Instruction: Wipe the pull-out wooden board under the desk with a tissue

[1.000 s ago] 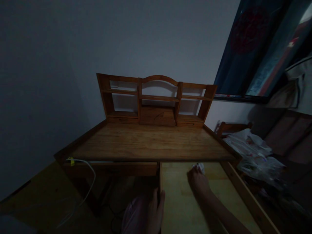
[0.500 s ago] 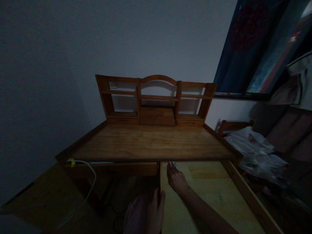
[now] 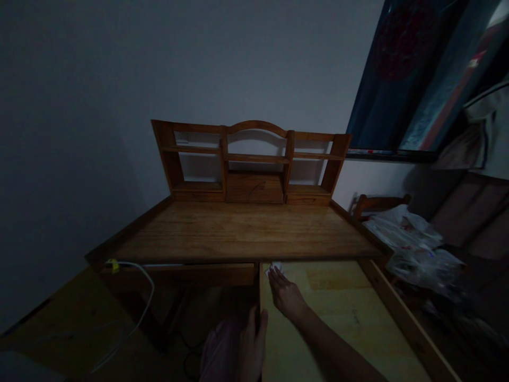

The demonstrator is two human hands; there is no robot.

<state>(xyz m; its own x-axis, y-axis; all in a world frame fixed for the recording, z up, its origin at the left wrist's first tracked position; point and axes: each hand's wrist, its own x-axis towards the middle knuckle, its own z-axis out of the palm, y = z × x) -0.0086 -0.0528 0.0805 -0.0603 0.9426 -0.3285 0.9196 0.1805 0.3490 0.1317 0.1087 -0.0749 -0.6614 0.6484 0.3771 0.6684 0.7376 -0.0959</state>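
Note:
My right hand (image 3: 288, 300) reaches into the pulled-out drawer (image 3: 338, 318) on the right of the desk. Its fingers press together on a crumpled white tissue (image 3: 277, 268), held flat on the drawer bottom in the back left corner. At the drawer's left side wall is my left hand (image 3: 252, 345), thumb and fingers stretched out and apart; it seems to rest against that wall. Its lower part runs out of the picture. The wooden desk top (image 3: 246, 231) lies just beyond the drawer.
A wooden shelf unit (image 3: 254, 158) stands at the back of the desk. On the left hangs a white cable (image 3: 150, 289) with a yellow tag (image 3: 114, 265). Plastic bags (image 3: 413, 239) are heaped by a chair (image 3: 382, 202) at right. A second drawer front (image 3: 210, 275) sits left.
My right hand has slid slightly left and toward me with the tissue, and more of the tissue shows. The left hand stays at the drawer's side.

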